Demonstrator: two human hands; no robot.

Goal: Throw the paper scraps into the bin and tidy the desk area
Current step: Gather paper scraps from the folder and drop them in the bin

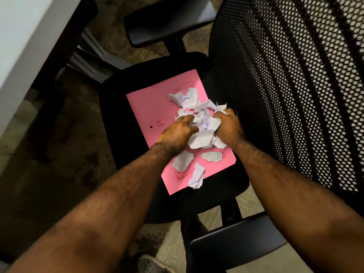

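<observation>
A pile of torn white paper scraps lies on a pink folder, which rests flat on the black seat of an office chair. My left hand presses into the pile from the left with curled fingers. From the right, my right hand closes on the same heap. Both hands cup the scraps between them. A few loose scraps lie nearer to me on the folder, one with print, and one crumpled piece sits at the folder's front edge. No bin is in view.
The chair's mesh backrest rises on the right, with armrests at the far side and near side. A white desk edge runs along the upper left. Patterned floor lies below, and a shoe shows at the bottom.
</observation>
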